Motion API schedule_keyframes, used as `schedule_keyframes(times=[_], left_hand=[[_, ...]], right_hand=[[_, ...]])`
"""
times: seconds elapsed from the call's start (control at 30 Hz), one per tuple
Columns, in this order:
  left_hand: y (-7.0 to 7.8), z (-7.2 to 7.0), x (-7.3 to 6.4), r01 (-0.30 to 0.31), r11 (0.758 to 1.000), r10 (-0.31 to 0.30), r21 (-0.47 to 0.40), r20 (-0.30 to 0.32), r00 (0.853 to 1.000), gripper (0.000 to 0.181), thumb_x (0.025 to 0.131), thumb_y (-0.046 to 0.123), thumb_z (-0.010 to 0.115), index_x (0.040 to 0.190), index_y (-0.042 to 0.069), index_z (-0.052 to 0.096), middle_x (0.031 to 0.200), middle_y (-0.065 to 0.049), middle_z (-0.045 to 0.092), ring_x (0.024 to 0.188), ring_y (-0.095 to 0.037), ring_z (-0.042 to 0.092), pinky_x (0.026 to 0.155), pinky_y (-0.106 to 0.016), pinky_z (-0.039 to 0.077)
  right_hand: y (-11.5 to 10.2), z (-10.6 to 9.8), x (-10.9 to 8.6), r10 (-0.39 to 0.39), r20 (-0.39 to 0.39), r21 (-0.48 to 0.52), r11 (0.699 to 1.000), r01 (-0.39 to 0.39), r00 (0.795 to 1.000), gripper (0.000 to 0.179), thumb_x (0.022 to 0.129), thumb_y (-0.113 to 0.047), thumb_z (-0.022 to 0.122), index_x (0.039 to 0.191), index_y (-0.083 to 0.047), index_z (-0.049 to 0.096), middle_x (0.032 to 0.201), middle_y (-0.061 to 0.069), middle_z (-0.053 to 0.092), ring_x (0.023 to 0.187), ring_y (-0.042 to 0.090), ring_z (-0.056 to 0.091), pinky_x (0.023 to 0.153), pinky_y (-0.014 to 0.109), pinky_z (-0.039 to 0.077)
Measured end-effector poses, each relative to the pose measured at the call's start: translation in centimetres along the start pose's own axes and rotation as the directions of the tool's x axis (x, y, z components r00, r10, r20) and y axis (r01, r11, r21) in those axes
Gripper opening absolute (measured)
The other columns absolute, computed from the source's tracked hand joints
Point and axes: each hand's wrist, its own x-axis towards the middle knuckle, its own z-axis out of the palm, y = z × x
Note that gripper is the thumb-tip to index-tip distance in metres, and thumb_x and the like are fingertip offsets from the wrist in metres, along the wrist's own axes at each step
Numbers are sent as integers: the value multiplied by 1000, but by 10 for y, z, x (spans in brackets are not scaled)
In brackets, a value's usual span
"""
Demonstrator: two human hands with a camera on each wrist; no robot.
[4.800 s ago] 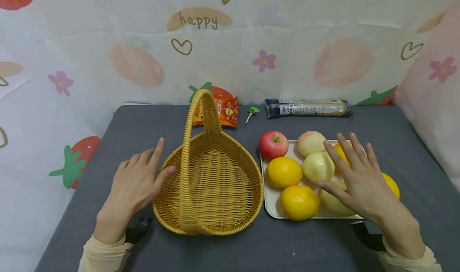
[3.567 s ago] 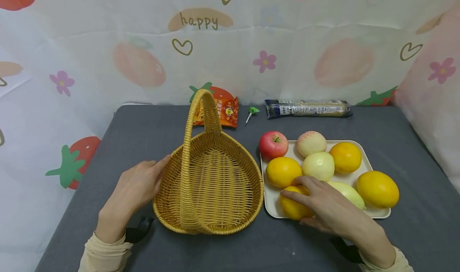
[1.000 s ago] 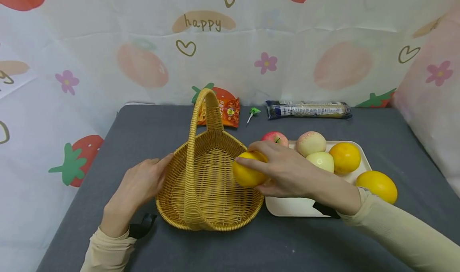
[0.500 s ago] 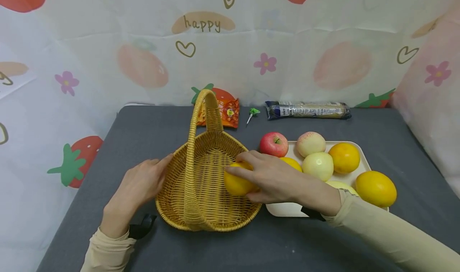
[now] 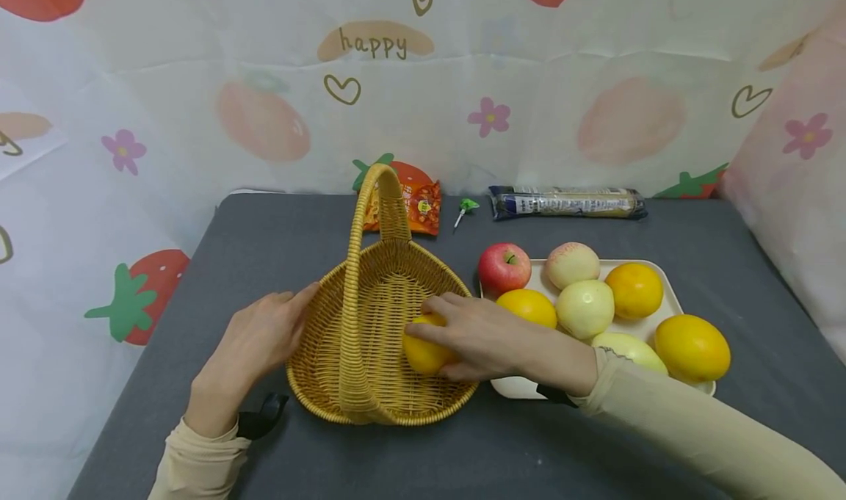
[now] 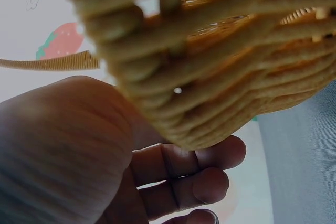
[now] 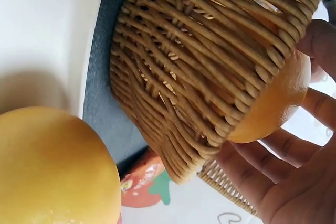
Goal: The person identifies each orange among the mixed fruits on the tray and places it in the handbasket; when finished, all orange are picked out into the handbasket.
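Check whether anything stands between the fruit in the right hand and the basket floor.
Nothing visible does: the right hand holds the yellow fruit within the basket rim, over the floor. The handle arches to its left, apart from it. Any gap beneath can't be judged.

The basket (image 5: 390, 399) is ribbed, woven wicker. The held fruit (image 5: 424, 354) looks smooth and glossy, the tray (image 5: 514, 389) like smooth plastic. The surface (image 5: 463, 459) looks like matt cloth, the orange packet (image 5: 425, 210) like shiny film.

R hand (image 5: 485, 336) has brought yel. fruit (image 5: 421, 352) frm tray (image 5: 518, 389) into basket (image 5: 391, 291); L hand (image 5: 258, 340), prev. spread, now grips basket
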Motion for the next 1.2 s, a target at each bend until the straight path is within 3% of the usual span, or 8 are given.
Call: schedule_keyframes(times=[0.13, 0.37, 1.2], left_hand=[[0, 1, 0, 2, 1000, -2, -4, 3, 1000, 40, 96, 12, 58, 135, 7, 57, 82, -10, 66, 73, -24, 64, 60, -42, 53], [-1, 1, 1, 3, 1000, -3, -2, 2, 1000, 39, 97, 13, 57, 135, 7, 57, 84, -10, 67, 74, -26, 65, 61, -44, 54], [0, 2, 0, 4, 1000, -4, 1, 1, 1000, 39, 96, 12, 57, 135, 6, 57, 83, -11, 67, 74, -26, 64, 61, -43, 53]], right_hand=[[-1, 4, 2, -9, 48, -26, 1000, 11, 999, 60, 77, -37, 78, 132, -20, 58, 122, 10, 56, 101, 22, 58, 68, 33, 55], [-2, 9, 2, -47, 64, -59, 997, 50, 997, 61, 77, -37, 79, 131, -18, 59, 119, 12, 56, 102, 23, 57, 87, 34, 53], [-4, 9, 3, -27, 98, -72, 997, 34, 995, 63, 77, -40, 80, 133, -20, 57, 121, 10, 54, 101, 22, 56, 84, 33, 53]])
